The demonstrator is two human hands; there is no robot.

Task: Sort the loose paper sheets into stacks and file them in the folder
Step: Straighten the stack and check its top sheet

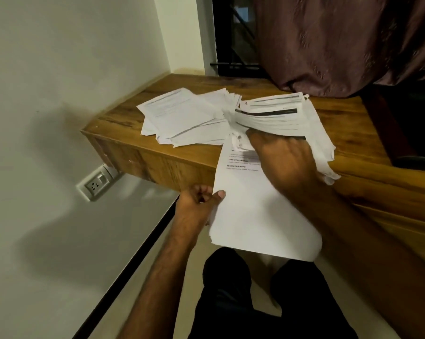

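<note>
- My left hand (196, 204) pinches the near-left edge of one printed sheet (257, 216), thumb on top; I should keep that pinch light to avoid creasing.
- My right hand (287, 160) presses down on the thick fanned stack (279, 121); whether its fingers are spread, I cannot tell.
- I judge the sheet should slide out flat towards the looser pile (182, 118), far-left on the table (341, 133).
- No folder is in view.

We see the left hand (196, 201) at the near edge of the wooden desk (341, 123), thumb pinching downward. The right hand (287, 157) reaches over the desk, fingers apparently curled, partly hidden.
</note>
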